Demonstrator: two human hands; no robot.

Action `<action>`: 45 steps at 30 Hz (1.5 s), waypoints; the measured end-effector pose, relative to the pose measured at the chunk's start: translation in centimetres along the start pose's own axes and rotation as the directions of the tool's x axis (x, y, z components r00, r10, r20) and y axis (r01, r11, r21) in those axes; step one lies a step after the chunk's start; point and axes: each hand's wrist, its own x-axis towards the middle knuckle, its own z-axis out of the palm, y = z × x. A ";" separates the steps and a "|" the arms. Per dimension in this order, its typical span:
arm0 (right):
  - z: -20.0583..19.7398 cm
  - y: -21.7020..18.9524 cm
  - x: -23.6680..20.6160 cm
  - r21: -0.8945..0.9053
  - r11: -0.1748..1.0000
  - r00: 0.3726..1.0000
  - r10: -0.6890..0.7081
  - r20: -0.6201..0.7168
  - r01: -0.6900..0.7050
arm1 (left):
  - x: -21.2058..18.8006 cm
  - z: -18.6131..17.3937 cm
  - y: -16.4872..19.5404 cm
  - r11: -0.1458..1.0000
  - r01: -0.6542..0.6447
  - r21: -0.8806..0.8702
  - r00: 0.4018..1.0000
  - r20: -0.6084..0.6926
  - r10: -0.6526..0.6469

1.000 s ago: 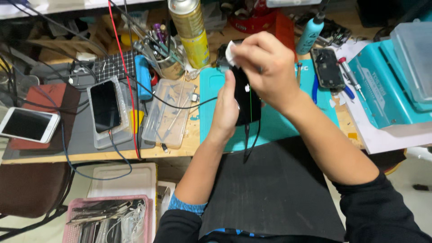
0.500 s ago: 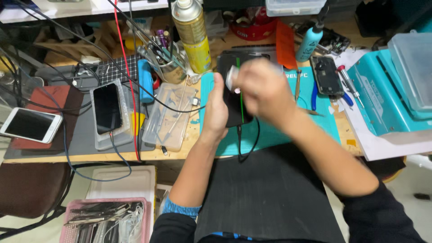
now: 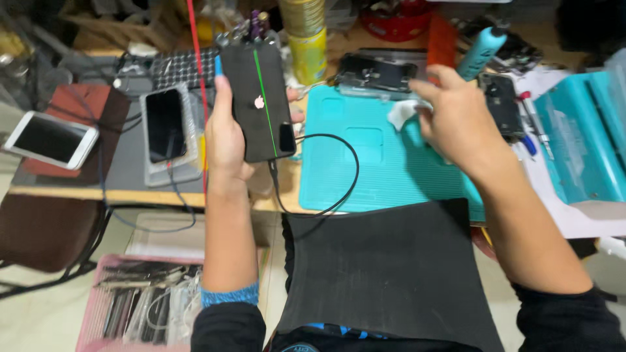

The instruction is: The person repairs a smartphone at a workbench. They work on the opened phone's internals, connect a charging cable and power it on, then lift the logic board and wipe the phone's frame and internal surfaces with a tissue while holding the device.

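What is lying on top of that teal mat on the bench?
On the teal mat lies a loop of black cable and a white cloth under the right hand. Whatever that hand covers is hidden.

My head view is evenly lit from above, fairly bright over the desk (image 3: 78, 192), with soft shadows beneath its front edge. My right hand (image 3: 456, 120) is slightly motion-blurred. The dark phone screen (image 3: 261, 98) glows with a thin green line. Far corners look soft and dim.
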 end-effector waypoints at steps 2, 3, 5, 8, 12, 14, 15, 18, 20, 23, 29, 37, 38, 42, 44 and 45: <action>0.4 -1.3 0.8 0.291 0.957 1.000 0.010 0.029 -0.018 | -0.3 -1.1 0.8 0.997 0.025 0.068 1.000 0.004 -0.026; 0.6 -2.3 1.4 0.424 0.905 0.999 0.010 0.042 -0.027 | -0.3 -1.5 0.9 0.993 0.039 0.111 0.999 -0.003 -0.039; 1.7 -4.7 3.0 0.638 0.723 0.962 0.150 0.230 -0.265 | -0.3 -2.4 0.9 0.972 0.023 0.234 1.000 -0.010 -0.021; 3.5 -6.8 5.7 0.797 0.219 0.823 0.242 0.514 -0.563 | -0.1 -3.6 0.8 0.917 -0.015 0.399 1.000 0.012 0.011; 7.4 -7.4 7.6 0.755 0.112 0.760 0.190 0.622 -0.646 | -1.9 -5.4 2.3 0.922 -0.004 0.387 1.000 -0.013 0.010; 9.6 -8.2 7.1 0.690 0.598 0.881 0.062 0.469 -0.409 | -3.3 -6.2 3.8 0.937 -0.043 0.347 0.997 -0.046 0.063; 10.7 -8.6 6.8 0.584 0.779 0.912 -0.037 0.408 -0.229 | -4.0 -6.5 4.6 0.945 -0.057 0.321 0.995 -0.065 0.082; 13.6 -10.3 7.0 0.508 0.850 0.975 0.026 0.220 -0.137 | -6.2 -7.1 6.5 0.948 -0.063 0.313 0.989 -0.107 0.101; 14.9 -11.0 8.6 0.418 0.908 0.992 -0.018 0.126 -0.037 | -7.3 -7.3 7.2 0.942 -0.056 0.330 0.986 -0.132 0.105; 15.9 -12.1 10.5 0.372 0.915 0.947 0.030 0.320 -0.155 | -8.3 -7.3 7.9 0.945 -0.045 0.325 0.983 -0.156 0.101; 16.4 -12.2 12.9 0.528 0.600 0.728 0.139 0.671 -0.601 | -9.1 -6.6 9.7 0.958 -0.066 0.278 0.989 -0.111 0.100; 11.7 -6.2 10.8 0.674 0.393 0.775 0.217 0.594 -0.626 | -8.0 -4.0 9.8 0.934 -0.108 0.340 0.994 0.031 0.104; 10.5 -5.3 10.2 0.660 0.437 0.786 0.235 0.572 -0.611 | -7.8 -3.7 9.6 0.939 -0.100 0.330 0.995 0.039 0.093; 7.5 -3.1 8.1 0.488 0.487 0.669 0.328 0.667 -0.725 | -6.9 -2.7 8.8 0.961 -0.072 0.267 0.996 0.069 0.055; 7.4 -3.1 7.4 0.381 0.565 0.619 0.320 0.717 -0.732 | -6.5 -2.2 8.5 0.966 -0.072 0.247 0.995 0.091 0.050; 7.6 -3.1 7.1 0.325 0.601 0.592 0.318 0.740 -0.730 | -6.3 -2.0 8.3 0.966 -0.077 0.248 0.993 0.107 0.052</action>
